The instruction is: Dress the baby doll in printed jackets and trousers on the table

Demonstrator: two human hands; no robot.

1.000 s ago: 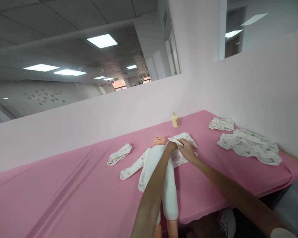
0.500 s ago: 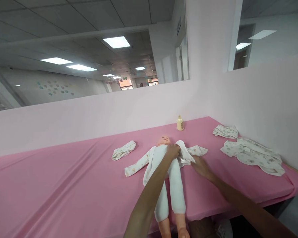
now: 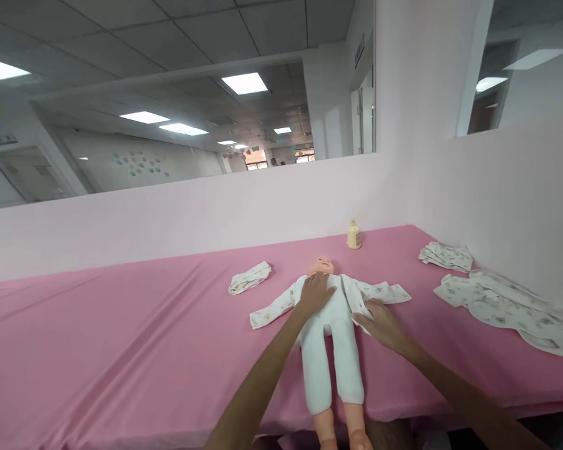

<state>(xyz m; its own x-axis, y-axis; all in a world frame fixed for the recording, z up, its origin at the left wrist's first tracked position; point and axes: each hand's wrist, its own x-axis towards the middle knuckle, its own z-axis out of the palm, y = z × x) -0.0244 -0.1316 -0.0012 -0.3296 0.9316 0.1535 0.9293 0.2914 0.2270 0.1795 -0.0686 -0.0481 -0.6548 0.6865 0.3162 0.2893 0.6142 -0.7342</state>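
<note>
A baby doll (image 3: 331, 340) lies on its back on the pink table (image 3: 122, 356), head toward the wall, in a white body with bare legs over the front edge. An open printed baby top (image 3: 380, 291) is spread under it, sleeves out to both sides. My left hand (image 3: 315, 292) lies flat on the doll's chest, fingers spread. My right hand (image 3: 379, 316) rests on the top's right front panel beside the doll's waist, fingers stretched and together.
A small cream bottle (image 3: 354, 235) stands by the back wall. A rolled printed cloth (image 3: 250, 278) lies left of the doll. Folded printed clothes (image 3: 445, 255) and a spread garment (image 3: 509, 308) lie at the right. Pink partition walls (image 3: 507, 187) close the back and right.
The bunched right side of the top has been spread out flat, its sleeve now stretched right. My right hand slid down to the doll's waist; my left hand opened onto the chest. The view shifted.
</note>
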